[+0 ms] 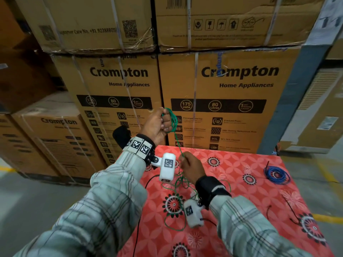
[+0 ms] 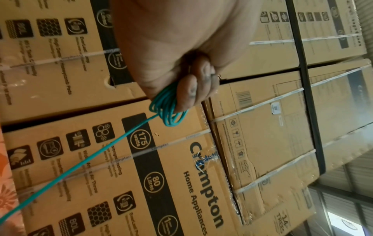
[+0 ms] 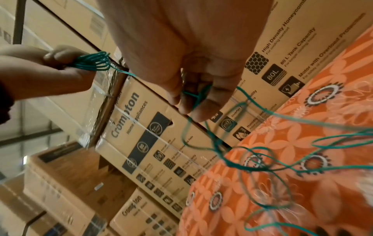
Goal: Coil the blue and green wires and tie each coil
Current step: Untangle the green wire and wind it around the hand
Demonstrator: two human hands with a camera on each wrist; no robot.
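While the left hand (image 1: 157, 125) is gripping a bundle of green wire (image 1: 173, 121) loops up in the air past the counter's (image 1: 259, 182) far edge, fingers (image 2: 188, 94) curled tight around the coil, the right hand (image 1: 192, 167) is hanging lower over the counter near that far edge, pinching the same green strand between thumb and fingertips (image 3: 210, 105). 1 taut length is running between the 2 hands, and the rest of the green wire is trailing down from the right hand into a loose messy tangle on the red flowered cloth, mid counter. Blue wire (image 1: 276, 175) is sitting already coiled by the right edge, well apart from both hands. A couple of thin black ties (image 1: 293, 210) are lying near the right edge too. Stacked Crompton boxes (image 1: 222, 99) are standing behind the counter.
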